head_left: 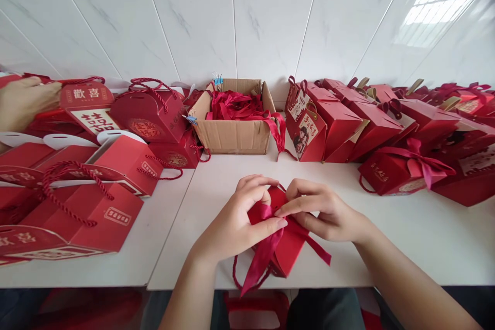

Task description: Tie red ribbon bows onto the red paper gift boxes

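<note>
A small red gift box (289,251) lies on the white table near its front edge, with a twisted red cord hanging from it. Around the box runs a dark pink ribbon (265,258), its two tails spread to the lower left and lower right. My left hand (243,216) rests on the box, thumb and fingers closed on the ribbon at the top. From the right, my right hand (325,210) pinches the ribbon at the same spot. The crossing of the ribbon is partly hidden by my fingers.
Behind the box stands a cardboard box (234,136) of loose ribbons, with blue binder clips. Red gift boxes (88,211) with cord handles fill the left. More boxes (344,118) line the right, including a bow-tied one (402,167). Another person's hand (29,98) shows far left.
</note>
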`<state>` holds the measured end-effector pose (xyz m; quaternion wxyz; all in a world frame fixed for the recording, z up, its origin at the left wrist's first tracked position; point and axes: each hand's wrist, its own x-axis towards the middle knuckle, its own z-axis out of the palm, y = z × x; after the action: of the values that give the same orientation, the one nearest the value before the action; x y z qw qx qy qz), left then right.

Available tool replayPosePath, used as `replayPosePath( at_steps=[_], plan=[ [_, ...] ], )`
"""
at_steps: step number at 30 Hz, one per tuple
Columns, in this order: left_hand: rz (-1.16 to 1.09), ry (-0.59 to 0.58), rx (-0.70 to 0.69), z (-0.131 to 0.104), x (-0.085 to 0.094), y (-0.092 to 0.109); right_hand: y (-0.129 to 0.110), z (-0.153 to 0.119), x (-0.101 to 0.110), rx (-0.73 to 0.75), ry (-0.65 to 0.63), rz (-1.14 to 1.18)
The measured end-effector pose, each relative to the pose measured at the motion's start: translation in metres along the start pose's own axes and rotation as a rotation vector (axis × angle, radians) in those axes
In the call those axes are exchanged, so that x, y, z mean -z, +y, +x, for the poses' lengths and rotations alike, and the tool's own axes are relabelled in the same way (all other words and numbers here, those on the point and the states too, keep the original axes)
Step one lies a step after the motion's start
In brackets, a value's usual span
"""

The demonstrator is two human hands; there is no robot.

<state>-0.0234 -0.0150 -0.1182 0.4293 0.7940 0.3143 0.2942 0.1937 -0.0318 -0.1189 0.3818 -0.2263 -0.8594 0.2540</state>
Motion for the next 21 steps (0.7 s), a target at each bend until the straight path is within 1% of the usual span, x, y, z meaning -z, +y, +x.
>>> replayPosePath(
  at_steps=[3, 8, 12, 21],
  plan=[
    [-0.010, 0.024, 0.005, 0.0001, 0.0004, 0.0006, -0.0002, -0.0010, -0.0007, 0.005, 0.017, -0.018],
    [-0.033, 0.092, -0.011, 0.0016, -0.0032, 0.0032, 0.0008, -0.0034, -0.0048, -0.030, 0.099, -0.016],
    [-0.056, 0.096, -0.009, 0.0030, -0.0068, 0.0039, 0.0025, -0.0054, -0.0062, -0.072, 0.136, 0.038],
    [-0.109, 0.112, -0.022, 0.0047, -0.0076, 0.0027, 0.0035, -0.0036, -0.0040, -0.060, 0.157, 0.048]
  ],
)
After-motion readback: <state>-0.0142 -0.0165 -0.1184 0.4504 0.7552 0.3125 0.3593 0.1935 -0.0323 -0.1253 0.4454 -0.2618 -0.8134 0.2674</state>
